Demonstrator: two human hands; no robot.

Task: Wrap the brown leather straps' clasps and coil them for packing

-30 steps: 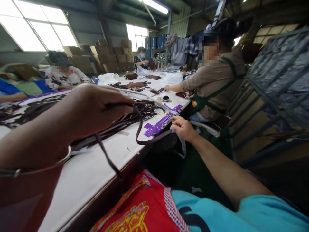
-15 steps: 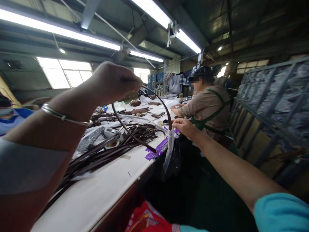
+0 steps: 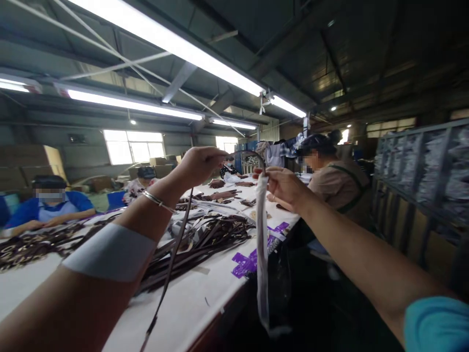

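Pinches a dark brown strap (image 3: 170, 266) in the left hand (image 3: 201, 164), raised above the counter (image 3: 176, 318), with fingers (image 3: 218, 152) closed on it. Lets one long tail hang down from there and bends the rest in an arch across to the right hand (image 3: 284, 186). Grips with closed thumb and fingers the top of a narrow white strip (image 3: 262, 244), hanging before the counter's edge. Has strap and strip meeting there; cannot tell whether fitted one inside the other. Shows dark straps heaped (image 3: 205, 244) on the counter, near purple tape (image 3: 245, 265).
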